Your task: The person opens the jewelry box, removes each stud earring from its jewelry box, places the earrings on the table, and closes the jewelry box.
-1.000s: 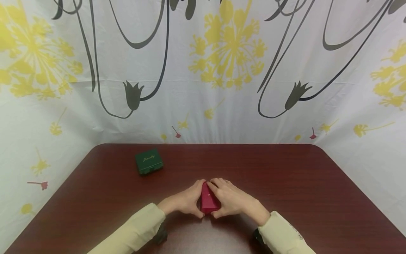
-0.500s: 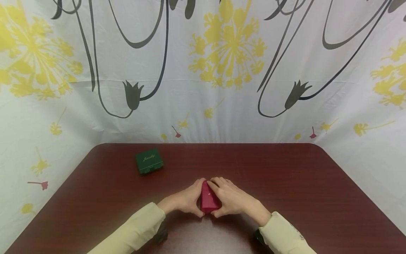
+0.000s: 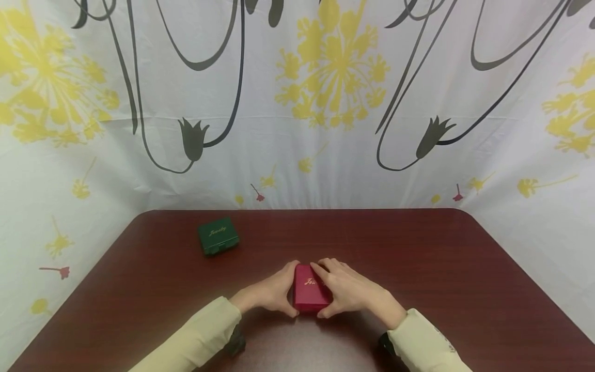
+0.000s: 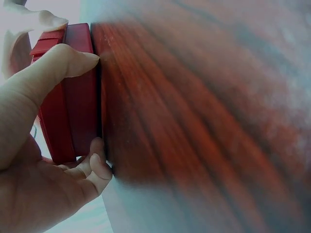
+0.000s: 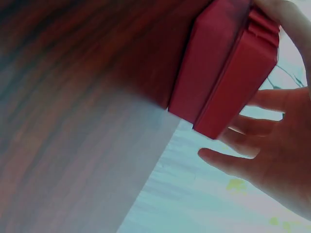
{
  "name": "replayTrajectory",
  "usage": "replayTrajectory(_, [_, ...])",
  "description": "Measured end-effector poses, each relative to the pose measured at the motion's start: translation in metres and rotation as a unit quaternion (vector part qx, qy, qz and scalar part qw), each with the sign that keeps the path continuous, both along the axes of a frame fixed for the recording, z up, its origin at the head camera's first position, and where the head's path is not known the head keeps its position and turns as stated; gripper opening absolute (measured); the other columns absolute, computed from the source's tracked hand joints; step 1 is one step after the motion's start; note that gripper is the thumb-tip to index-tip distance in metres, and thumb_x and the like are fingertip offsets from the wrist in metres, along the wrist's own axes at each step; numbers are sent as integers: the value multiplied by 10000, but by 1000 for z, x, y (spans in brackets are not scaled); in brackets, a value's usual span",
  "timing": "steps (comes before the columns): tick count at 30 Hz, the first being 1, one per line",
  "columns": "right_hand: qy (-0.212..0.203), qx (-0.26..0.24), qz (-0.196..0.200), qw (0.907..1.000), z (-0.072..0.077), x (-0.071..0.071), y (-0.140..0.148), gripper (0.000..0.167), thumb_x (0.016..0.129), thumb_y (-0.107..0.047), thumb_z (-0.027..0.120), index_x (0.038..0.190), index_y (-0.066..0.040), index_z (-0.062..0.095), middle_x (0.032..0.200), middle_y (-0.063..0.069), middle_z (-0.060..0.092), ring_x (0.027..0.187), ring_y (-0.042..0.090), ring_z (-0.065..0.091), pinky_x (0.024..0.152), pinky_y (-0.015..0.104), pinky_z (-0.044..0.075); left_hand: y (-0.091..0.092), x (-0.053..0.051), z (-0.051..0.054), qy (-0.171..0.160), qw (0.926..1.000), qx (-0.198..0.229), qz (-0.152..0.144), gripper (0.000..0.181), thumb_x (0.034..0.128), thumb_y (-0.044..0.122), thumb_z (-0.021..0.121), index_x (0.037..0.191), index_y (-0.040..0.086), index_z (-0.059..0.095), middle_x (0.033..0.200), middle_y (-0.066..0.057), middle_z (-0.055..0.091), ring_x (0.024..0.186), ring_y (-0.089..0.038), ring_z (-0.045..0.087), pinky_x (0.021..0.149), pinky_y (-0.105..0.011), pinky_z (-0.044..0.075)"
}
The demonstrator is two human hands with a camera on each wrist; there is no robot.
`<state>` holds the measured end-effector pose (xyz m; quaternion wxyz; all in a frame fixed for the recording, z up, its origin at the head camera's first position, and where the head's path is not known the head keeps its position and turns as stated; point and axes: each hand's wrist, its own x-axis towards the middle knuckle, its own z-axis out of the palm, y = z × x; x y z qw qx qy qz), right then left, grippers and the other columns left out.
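Note:
A red jewelry box (image 3: 309,297) with gold lettering on its lid rests on the dark wood table (image 3: 400,243), in front of the person. My left hand (image 3: 273,292) grips its left side, with the thumb at the front and fingers round the back. On the right side, my right hand (image 3: 349,290) holds the box, its thumb by the front corner and its index finger over the lid, hiding part of the lettering. The left wrist view shows the left thumb pressing the red box (image 4: 81,92). In the right wrist view, the little finger stands off the box (image 5: 228,73).
A closed green jewelry box (image 3: 218,236) lies farther back on the left of the table. Behind the table hangs a white curtain (image 3: 260,139) printed with yellow and grey flowers. Both sleeves are pale, with a dark wrist device (image 3: 236,341) below the left one.
My right hand has shifted slightly right, uncovering more of the red lid and some gold lettering. The left hand stays at its side of the box. The green box has not moved.

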<state>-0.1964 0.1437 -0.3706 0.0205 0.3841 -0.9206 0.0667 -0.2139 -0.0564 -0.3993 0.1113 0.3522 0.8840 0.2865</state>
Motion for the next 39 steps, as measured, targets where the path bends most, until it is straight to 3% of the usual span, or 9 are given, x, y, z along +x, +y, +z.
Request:
replayTrajectory(6, [-115,-9,-32,9999,-1,0,7,902,576,-424,777,1269,35,426,1143,92,445,1003,196,449,802,321,463,0,-1,1,-131,9998,-146,92,941,587,178,817,1284,-24,218,1166,-81,382,1081,-180,417,941,-318,373])
replayTrajectory(32, [80,-190,84,9998,-3,-2,11,864,598,-444,754,1256,28,451,1135,81,450,998,167,437,811,287,455,0,-2,1,-121,9997,-174,94,997,569,187,826,1309,-40,197,1193,-103,384,1108,-202,413,960,-340,356])
replayTrajectory(39, [-175,-308,26,9994,-2,-2,12,843,609,-427,743,1255,31,453,1153,85,453,989,162,470,814,295,455,0,-3,-1,-1,9999,-131,-36,984,563,172,828,1289,-62,206,1174,-115,387,1106,-225,417,956,-336,356])
